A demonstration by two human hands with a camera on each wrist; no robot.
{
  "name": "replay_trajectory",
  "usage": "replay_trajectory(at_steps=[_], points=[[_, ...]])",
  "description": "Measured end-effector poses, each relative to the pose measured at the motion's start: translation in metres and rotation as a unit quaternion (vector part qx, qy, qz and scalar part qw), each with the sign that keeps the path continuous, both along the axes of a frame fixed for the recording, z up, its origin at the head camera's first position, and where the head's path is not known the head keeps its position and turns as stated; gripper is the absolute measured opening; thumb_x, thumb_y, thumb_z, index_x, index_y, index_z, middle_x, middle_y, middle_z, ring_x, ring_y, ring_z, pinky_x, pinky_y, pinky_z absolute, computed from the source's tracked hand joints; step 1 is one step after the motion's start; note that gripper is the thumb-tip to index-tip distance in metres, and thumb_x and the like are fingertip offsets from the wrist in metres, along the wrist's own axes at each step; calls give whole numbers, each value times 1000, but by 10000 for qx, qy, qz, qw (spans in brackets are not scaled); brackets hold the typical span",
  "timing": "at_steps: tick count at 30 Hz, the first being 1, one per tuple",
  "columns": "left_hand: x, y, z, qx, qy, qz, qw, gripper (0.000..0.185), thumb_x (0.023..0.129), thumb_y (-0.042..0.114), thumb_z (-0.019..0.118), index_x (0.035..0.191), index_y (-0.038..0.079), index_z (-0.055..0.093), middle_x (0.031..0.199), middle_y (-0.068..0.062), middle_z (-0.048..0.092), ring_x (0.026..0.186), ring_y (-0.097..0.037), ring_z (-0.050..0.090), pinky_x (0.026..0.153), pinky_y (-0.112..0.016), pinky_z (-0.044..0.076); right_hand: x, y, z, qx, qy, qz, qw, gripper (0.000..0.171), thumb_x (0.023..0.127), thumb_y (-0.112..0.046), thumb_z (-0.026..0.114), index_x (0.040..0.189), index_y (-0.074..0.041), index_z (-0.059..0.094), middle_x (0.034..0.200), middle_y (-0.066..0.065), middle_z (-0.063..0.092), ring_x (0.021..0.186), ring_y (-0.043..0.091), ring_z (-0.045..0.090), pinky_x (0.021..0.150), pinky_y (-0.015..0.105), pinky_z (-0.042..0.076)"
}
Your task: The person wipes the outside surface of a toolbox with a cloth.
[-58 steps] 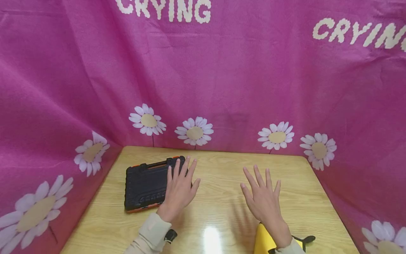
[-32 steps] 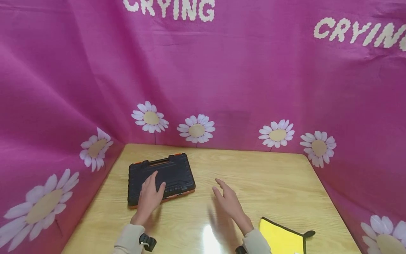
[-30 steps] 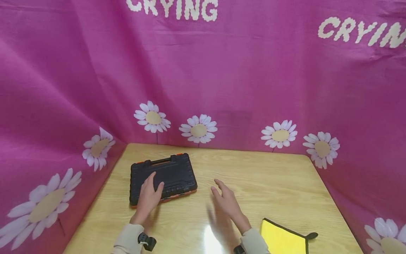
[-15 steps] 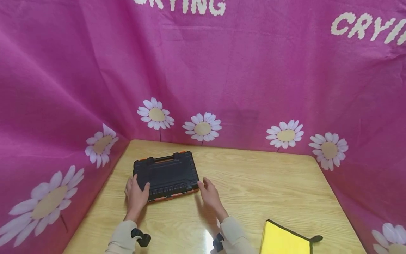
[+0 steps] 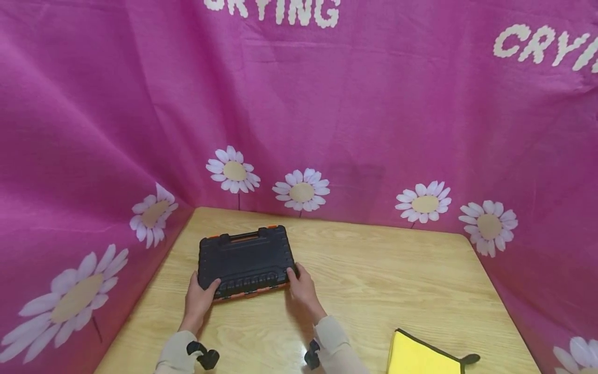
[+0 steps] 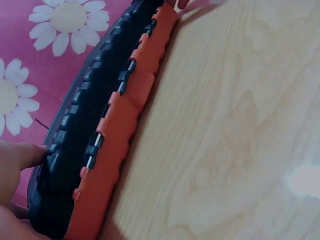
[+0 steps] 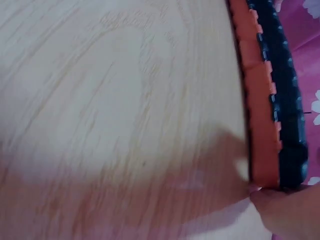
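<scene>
A closed tool case (image 5: 245, 259), black on top and orange below, lies at the left of the table with its carry handle on the far side. My left hand (image 5: 198, 301) grips its near left corner, the thumb on the black lid. At the near right corner, my right hand (image 5: 303, 291) holds the case with the thumb on top. The hinged orange edge (image 6: 117, 120) faces me in the left wrist view. In the right wrist view, fingers (image 7: 287, 210) meet the end of the case. Fingers beneath the case are mostly hidden.
A yellow cloth-like item (image 5: 420, 356) with black edging and a loop lies at the near right, cut off by the frame. The wooden table (image 5: 374, 275) is bounded by a pink flowered curtain (image 5: 364, 114) at the back and sides.
Both hands came down from above the table, the left to the case's left corner and the right leftward to its right corner. Both now grip it. The view has shifted slightly.
</scene>
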State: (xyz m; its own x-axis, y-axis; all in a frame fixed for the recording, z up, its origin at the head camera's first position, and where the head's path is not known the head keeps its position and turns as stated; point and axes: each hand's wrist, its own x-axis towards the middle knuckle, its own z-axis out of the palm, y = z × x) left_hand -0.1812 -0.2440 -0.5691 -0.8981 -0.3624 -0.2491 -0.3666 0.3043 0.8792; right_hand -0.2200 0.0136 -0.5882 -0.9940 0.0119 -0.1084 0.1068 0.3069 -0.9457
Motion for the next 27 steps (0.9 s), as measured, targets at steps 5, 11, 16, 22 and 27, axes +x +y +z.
replay_trajectory(at_steps=[5, 11, 16, 22, 27], points=[[-2, -4, -4, 523, -23, 161, 9985, 91, 98, 23, 62, 155, -8, -1, 159, -34, 6, 146, -48, 7, 119, -55, 11, -4, 2, -3, -41, -42, 223, 9997, 62, 106, -31, 51, 147, 13, 35, 148, 32, 41, 138, 43, 37, 113, 53, 31], [-4, -8, -12, 703, -102, 46, 9975, 92, 97, 28, 63, 156, -5, 0, 159, -34, 7, 146, -49, 8, 119, -57, 12, -15, 1, -6, 99, -210, 238, 9994, 62, 106, -31, 50, 150, 9, 34, 150, 30, 38, 140, 41, 36, 114, 52, 29], [-5, -6, -13, 727, -129, -24, 9973, 91, 99, 29, 61, 157, -3, -1, 160, -33, 6, 147, -48, 6, 119, -57, 10, -17, 2, -9, 18, -336, 66, 9994, 60, 105, -28, 53, 152, 5, 35, 151, 28, 39, 141, 39, 35, 114, 51, 30], [-3, -6, -12, 824, -138, 39, 9965, 89, 100, 30, 60, 158, 0, -1, 161, -30, 4, 148, -46, 5, 119, -57, 8, -15, 2, -5, -100, -353, 45, 9993, 57, 105, -26, 53, 151, 4, 36, 152, 27, 38, 142, 39, 33, 115, 51, 28], [2, -7, -13, 766, -150, -4, 9970, 90, 100, 31, 60, 158, 1, -2, 162, -30, 3, 148, -45, 3, 119, -57, 7, -11, 2, -4, -125, -313, 28, 9994, 57, 105, -25, 55, 150, 5, 38, 151, 28, 39, 141, 41, 33, 115, 52, 29]])
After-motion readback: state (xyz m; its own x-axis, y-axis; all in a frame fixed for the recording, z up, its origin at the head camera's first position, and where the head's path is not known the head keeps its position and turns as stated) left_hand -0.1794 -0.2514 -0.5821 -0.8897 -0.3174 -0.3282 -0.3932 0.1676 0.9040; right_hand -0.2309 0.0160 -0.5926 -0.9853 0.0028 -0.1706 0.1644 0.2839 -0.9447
